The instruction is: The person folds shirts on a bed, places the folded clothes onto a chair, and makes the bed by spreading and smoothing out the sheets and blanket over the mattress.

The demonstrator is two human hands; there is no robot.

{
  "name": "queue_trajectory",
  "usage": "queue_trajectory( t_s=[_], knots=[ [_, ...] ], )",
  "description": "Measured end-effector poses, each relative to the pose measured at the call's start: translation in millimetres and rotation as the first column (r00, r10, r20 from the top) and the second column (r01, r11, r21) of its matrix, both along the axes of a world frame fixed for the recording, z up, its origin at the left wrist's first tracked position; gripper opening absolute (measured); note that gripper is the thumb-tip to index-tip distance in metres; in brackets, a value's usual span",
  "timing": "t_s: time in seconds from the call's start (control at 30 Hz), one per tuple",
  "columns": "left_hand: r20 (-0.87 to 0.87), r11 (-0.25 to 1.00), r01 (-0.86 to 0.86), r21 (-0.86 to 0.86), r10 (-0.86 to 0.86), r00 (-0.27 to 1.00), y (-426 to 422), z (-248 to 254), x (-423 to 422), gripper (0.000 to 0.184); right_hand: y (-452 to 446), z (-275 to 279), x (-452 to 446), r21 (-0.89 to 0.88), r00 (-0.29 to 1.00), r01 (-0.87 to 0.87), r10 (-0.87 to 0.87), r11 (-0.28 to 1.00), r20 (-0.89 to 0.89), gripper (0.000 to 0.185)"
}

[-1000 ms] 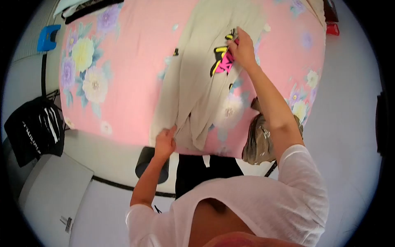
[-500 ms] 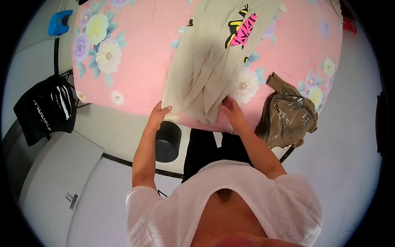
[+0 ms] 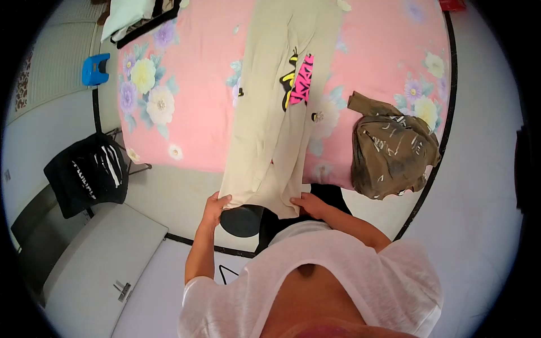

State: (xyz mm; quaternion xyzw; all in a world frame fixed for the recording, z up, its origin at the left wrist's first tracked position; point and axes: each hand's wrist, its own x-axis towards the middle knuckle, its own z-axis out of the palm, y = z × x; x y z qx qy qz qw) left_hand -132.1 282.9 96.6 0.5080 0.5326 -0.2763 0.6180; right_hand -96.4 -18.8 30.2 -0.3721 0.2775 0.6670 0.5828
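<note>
A pair of long beige trousers (image 3: 259, 129), with a pink, black and yellow print, lies stretched over the pink floral bedspread (image 3: 197, 112). Their near end hangs past the bed's front edge, close to my body. My left hand (image 3: 214, 208) pinches the left corner of that end, thumb on top. At the right corner, my right hand (image 3: 309, 206) grips the fabric the same way. Between the hands the cloth is pulled out wide, with soft creases. The far end runs out of view at the top.
A crumpled brown printed garment (image 3: 394, 149) lies at the bed's right front corner. Below the left hand is a dark round stool (image 3: 242, 221). A black printed garment (image 3: 90, 174) hangs over a chair at left. A blue stool (image 3: 96, 70) stands beyond; folded clothes (image 3: 135, 19) lie far left.
Both hands have drawn the trousers' near end toward my body, past the bed edge. The bunched fabric is now flatter and wider, and the print sits lower in view. The view has shifted.
</note>
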Motion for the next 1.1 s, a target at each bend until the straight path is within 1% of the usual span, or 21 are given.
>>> queue_trajectory(
  t_s=[0.03,0.1,0.13,0.2,0.27,0.3,0.33,0.37,0.4,0.43,0.47,0.5,0.57,0.6,0.7,0.77,0.87,0.93,1.0,1.07,1.1],
  knots=[
    [-0.001,0.999,-0.050,-0.020,0.050,0.999,-5,15,8,0.036,-1,5,6,0.007,1.000,0.008,-0.009,1.000,0.006,0.036],
    [0.065,0.999,-0.047,0.013,0.046,0.997,-9,37,46,0.036,-4,17,25,0.065,0.939,0.307,-0.291,0.950,-0.184,0.034],
    [0.135,0.998,-0.052,0.048,0.045,0.990,-9,45,73,0.036,-6,32,51,0.114,0.913,0.386,-0.362,0.915,-0.189,0.032],
    [0.414,0.998,-0.050,-0.037,0.061,0.908,-6,52,135,0.037,0,40,100,0.163,0.835,0.549,-0.546,0.820,-0.066,0.032],
    [0.580,0.976,-0.031,-0.218,0.155,0.799,-5,46,198,0.045,-5,39,155,0.258,0.691,0.712,-0.718,0.653,-0.086,0.037],
    [0.651,0.950,0.007,-0.313,0.209,0.730,-11,49,226,0.048,-7,38,179,0.301,0.663,0.709,-0.748,0.638,0.022,0.041],
    [0.651,0.948,0.008,-0.317,0.211,0.729,-9,38,237,0.048,-10,38,194,0.346,0.627,0.698,-0.768,0.627,0.129,0.045],
    [0.649,0.994,-0.014,-0.107,0.080,0.756,-5,22,244,0.050,-16,32,194,0.348,0.627,0.696,-0.768,0.628,0.132,0.045],
    [0.619,0.993,-0.028,0.113,-0.048,0.784,-1,7,245,0.052,-23,20,193,0.277,0.635,0.670,-0.725,0.689,0.267,0.046],
    [0.621,0.993,-0.027,0.119,-0.053,0.782,3,-7,240,0.052,-28,10,192,0.201,0.635,0.647,-0.666,0.736,0.393,0.048],
    [0.509,0.974,0.017,0.224,-0.132,0.851,7,-24,230,0.052,-32,6,186,0.095,0.674,0.612,-0.580,0.785,0.458,0.053],
    [0.379,0.945,0.077,0.318,-0.201,0.903,10,-39,221,0.053,-31,-2,179,0.095,0.670,0.619,-0.587,0.780,0.454,0.053],
    [0.296,0.955,0.122,0.271,-0.203,0.933,6,-62,211,0.054,-30,-19,170,-0.200,0.750,0.482,-0.283,0.853,0.598,0.058],
    [0.214,0.964,0.151,0.221,-0.199,0.956,2,-71,210,0.056,-27,-20,171,-0.203,0.749,0.487,-0.287,0.849,0.597,0.058],
    [0.177,0.973,0.205,0.109,-0.222,0.959,-7,-94,215,0.065,-5,-29,172,-0.166,0.798,0.377,-0.228,0.911,0.558,0.059],
    [0.204,0.979,0.177,0.104,-0.195,0.959,-22,-88,222,0.066,10,-50,172,-0.203,0.783,0.275,-0.096,0.940,0.615,0.057],
    [0.233,0.943,0.227,0.242,-0.284,0.930,-28,-95,225,0.055,19,-62,175,-0.136,0.699,0.321,-0.138,0.937,0.702,0.054],
    [0.239,0.925,0.354,0.139,-0.378,0.894,-28,-95,222,0.050,17,-57,179,-0.148,0.722,0.297,-0.120,0.943,0.682,0.050],
    [0.263,0.944,0.322,0.076,-0.330,0.907,-25,-87,210,0.047,12,-48,175,-0.168,0.751,0.266,-0.095,0.949,0.654,0.046],
    [0.287,0.961,0.277,-0.027,-0.258,0.923,-28,-69,191,0.042,-2,-41,161,-0.052,0.744,0.397,-0.288,0.916,0.603,0.040],
    [0.209,0.935,0.354,-0.022,-0.342,0.916,-32,-53,180,0.044,-17,-39,151,-0.209,0.794,0.173,-0.010,0.963,0.608,0.039]
  ],
)
